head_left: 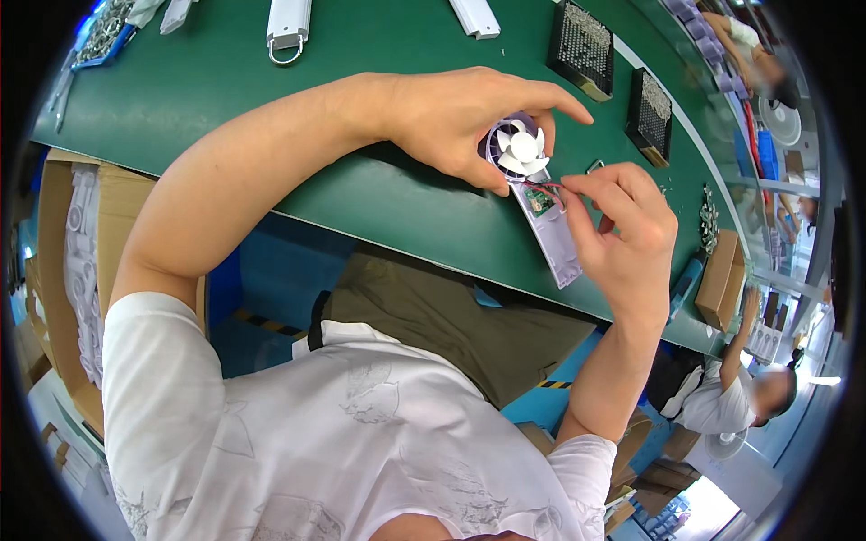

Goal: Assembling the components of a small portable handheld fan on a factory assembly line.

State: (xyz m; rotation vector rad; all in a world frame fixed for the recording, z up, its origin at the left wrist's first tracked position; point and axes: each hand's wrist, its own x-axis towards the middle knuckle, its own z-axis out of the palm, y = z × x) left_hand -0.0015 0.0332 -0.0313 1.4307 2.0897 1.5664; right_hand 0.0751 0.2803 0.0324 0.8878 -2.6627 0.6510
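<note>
A white patterned-fabric shirt (pixel 361 442) fronted the flat green worktop (pixel 397 207), over which the left hand (pixel 451 117) gripped a likely light lilac-plastic fan (pixel 550 225) by its seemingly sturdier rim, the right hand (pixel 631 221) pinching fragile-looking thin red wires (pixel 544 186).

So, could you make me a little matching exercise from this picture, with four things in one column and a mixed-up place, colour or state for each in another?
Column one:
1. Left hand
2. Right hand
3. Fan wheel
4. Circuit board

Column two:
A. Green, set in the long part of the lavender casing
B. Fingertips at the red wires
C. Curled around the casing's round end
D. White, with several blades

Right pairs: 1-C, 2-B, 3-D, 4-A
</note>
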